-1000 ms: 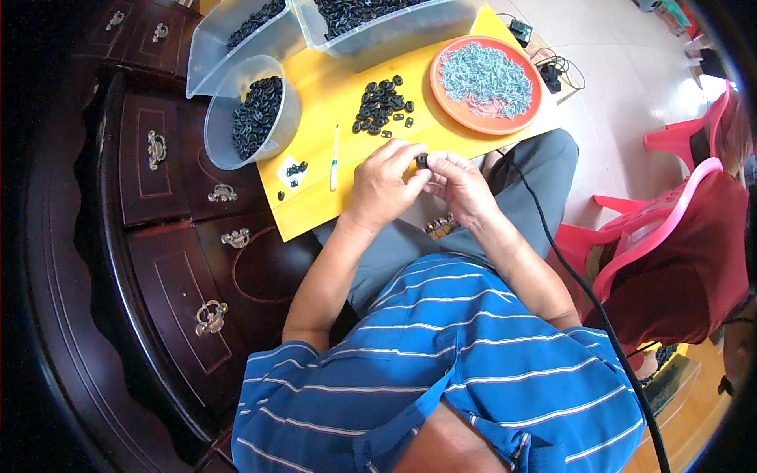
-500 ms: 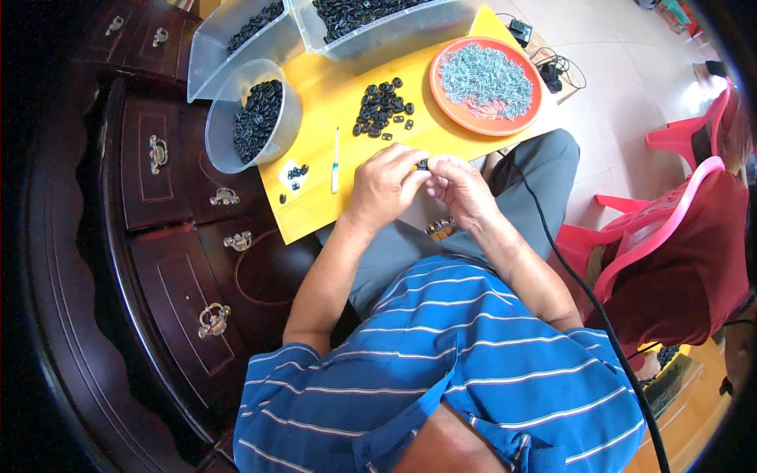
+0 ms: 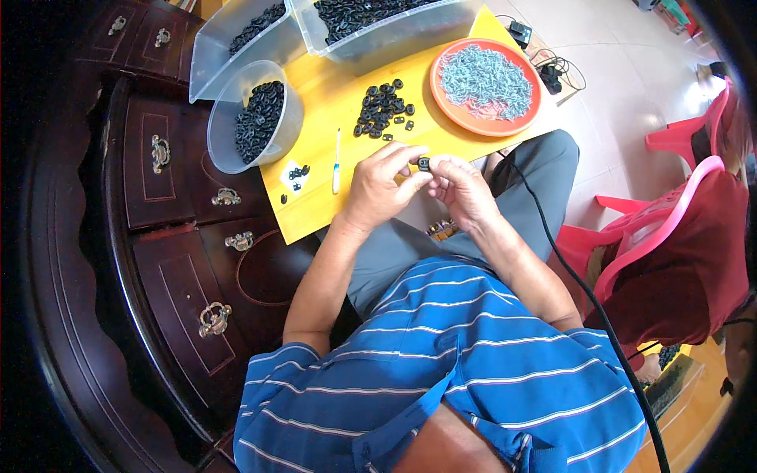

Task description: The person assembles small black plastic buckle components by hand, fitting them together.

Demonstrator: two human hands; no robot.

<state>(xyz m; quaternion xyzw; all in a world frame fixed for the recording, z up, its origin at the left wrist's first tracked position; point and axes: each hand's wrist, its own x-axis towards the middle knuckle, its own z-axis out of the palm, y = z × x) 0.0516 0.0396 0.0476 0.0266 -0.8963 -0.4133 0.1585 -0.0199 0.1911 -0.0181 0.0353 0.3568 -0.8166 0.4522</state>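
A small black oval plastic part (image 3: 424,164) with holes is pinched in the fingertips of my right hand (image 3: 467,193). My left hand (image 3: 377,188) is beside it, its index finger and thumb spread apart near the part's left side. Both hands are above my lap at the yellow table's near edge. Past them lies a loose pile of similar black parts (image 3: 380,109). To the right of the pile stands an orange plate (image 3: 438,93) heaped with small silvery screws (image 3: 485,77). A slim white and blue screwdriver-like tool (image 3: 336,169) lies left of my left hand.
A clear round tub (image 3: 293,118) of black parts stands at the left, with larger clear bins (image 3: 378,55) behind it. Several black parts rest on a white paper (image 3: 290,180). Dark drawers (image 3: 177,260) flank the left; a black cable (image 3: 552,236) and pink chairs (image 3: 631,244) are at right.
My left thumb and index finger have parted a little, and the black part between the hands shows more fully. My right hand has hardly moved.
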